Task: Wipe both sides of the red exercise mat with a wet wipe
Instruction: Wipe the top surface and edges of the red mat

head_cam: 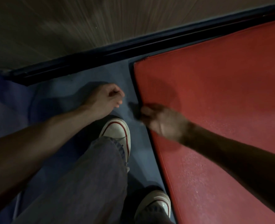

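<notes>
The red exercise mat (222, 94) lies flat on the blue floor and fills the right half of the view. My right hand (162, 120) is blurred and sits at the mat's left edge, its fingers curled over that edge. My left hand (107, 97) hovers over the blue floor just left of the mat, fingers curled into a loose fist with nothing visible in it. No wet wipe is in view.
Blue carpet (60, 97) runs along the mat's left side. A dark skirting strip (117, 49) and a wood-grain wall (69, 21) stand behind it. My feet in white sneakers (117, 133) and my denim leg stand on the carpet beside the mat.
</notes>
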Tool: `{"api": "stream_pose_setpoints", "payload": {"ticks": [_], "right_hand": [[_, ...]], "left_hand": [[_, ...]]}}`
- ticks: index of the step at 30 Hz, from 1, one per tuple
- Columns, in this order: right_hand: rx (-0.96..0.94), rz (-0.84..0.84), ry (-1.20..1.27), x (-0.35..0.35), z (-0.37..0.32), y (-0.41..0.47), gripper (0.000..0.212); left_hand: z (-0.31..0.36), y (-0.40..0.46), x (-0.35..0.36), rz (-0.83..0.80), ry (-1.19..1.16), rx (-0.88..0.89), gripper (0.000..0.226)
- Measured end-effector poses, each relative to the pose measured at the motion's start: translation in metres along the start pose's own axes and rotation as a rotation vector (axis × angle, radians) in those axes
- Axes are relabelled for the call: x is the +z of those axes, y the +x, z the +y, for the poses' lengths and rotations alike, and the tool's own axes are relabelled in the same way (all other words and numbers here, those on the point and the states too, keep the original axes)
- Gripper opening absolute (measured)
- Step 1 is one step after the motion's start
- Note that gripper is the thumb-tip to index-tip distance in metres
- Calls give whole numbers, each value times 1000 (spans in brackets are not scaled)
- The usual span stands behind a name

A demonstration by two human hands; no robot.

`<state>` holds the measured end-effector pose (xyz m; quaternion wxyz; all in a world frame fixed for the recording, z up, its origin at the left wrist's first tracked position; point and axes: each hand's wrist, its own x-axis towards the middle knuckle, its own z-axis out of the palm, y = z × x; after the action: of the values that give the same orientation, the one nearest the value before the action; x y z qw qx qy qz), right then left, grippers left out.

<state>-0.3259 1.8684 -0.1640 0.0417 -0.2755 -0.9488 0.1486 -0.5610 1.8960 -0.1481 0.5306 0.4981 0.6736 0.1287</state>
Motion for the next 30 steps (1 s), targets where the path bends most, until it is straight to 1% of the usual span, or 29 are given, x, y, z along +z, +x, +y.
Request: {"api": "stream_pose_setpoints", "payload": {"ticks": [2,4,7,9,12,13,15,18,19,21,22,24,25,26,30], "right_hand": [[118,55,-14,-2,19,30,37],[144,77,-14,0,20,39,35],[9,56,-3,1,-3,9,37],[-56,51,-38,3,-14,-11,40],[-91,117,-96,10,-6,-6,27],[-81,152,-121,11,1,5,24],[-1,222,-178,11,18,36,22],[171,220,-164,3,34,71,17],[184,221,-159,3,34,72,18],[131,238,-114,8,24,58,24],[84,220,-82,11,13,45,25],[26,122,-62,16,-5,22,24],[41,90,-67,18,-8,16,24],[76,97,-64,19,-8,13,23],[245,202,-62,7,15,20,14]], "left_hand": [[0,0,-1,2,-6,8,19],[-4,-2,-3,4,-10,13,20],[-10,-5,-3,11,-10,-6,20],[-13,-5,-4,-1,1,-20,20],[-12,-2,-4,0,14,-12,20],[-11,0,-4,1,14,-7,19],[-9,1,-2,-7,7,-1,18],[-6,2,0,0,2,12,18],[-6,2,1,3,-5,10,19],[-8,2,0,5,-27,3,21],[-9,2,-1,2,-29,0,21],[-10,3,-4,-5,-11,-11,20],[-10,5,-6,-5,-9,-17,20],[-9,5,-6,-4,-13,-22,19],[0,7,-1,-5,-21,18,20]]}}
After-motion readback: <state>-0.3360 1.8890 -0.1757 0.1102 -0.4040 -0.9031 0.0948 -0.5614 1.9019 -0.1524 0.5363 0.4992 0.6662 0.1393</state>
